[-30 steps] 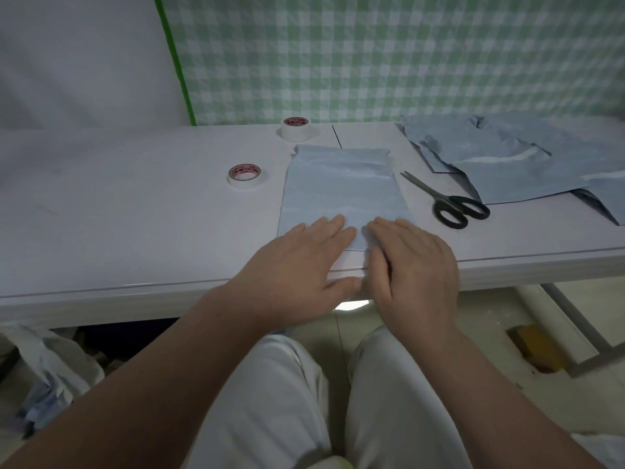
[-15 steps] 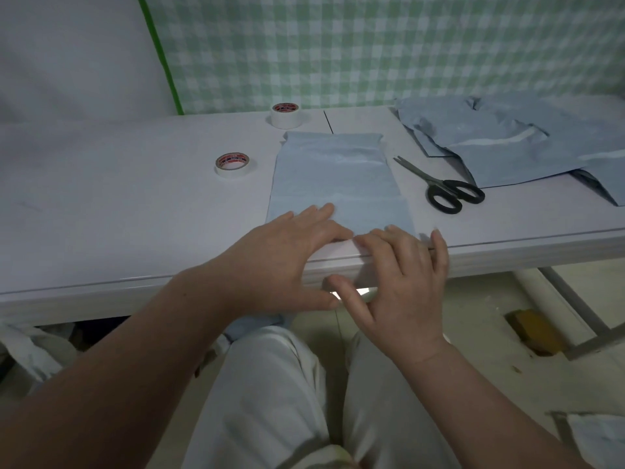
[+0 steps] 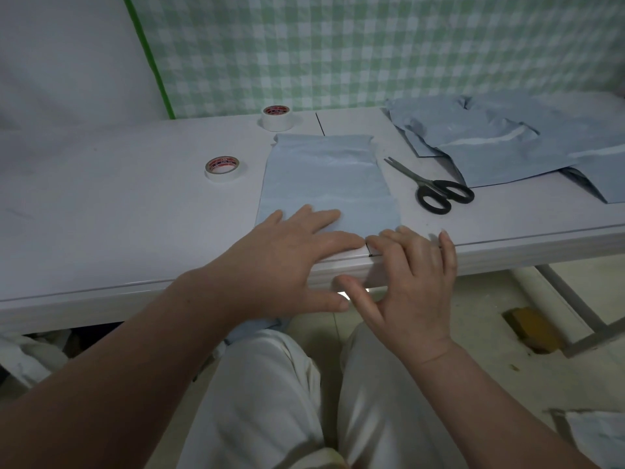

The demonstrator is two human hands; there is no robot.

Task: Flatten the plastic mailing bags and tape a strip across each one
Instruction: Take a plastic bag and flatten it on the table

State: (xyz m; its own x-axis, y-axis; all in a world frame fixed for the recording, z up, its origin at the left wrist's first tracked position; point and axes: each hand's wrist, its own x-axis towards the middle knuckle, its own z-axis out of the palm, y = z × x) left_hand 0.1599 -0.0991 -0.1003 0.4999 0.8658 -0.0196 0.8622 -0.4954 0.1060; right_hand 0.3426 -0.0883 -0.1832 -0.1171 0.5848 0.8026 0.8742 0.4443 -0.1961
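Left hand [image 3: 284,262] flat on near end of pale blue mailing bag [image 3: 328,177], fingers straight, thumb hanging below front edge of white table [image 3: 118,214]. Right hand [image 3: 416,282] just beside it at bag's near right corner, fingertips on table edge, thumb spread underneath. Bag lies lengthwise, mostly smooth, faint creases across. Near tape roll [image 3: 222,168] left of bag, far tape roll [image 3: 277,117] by its back corner. Black-handled scissors [image 3: 429,187] right of bag, blades slightly apart. Heap of blue bags [image 3: 507,143] far right. Green checked cloth [image 3: 372,45] behind.
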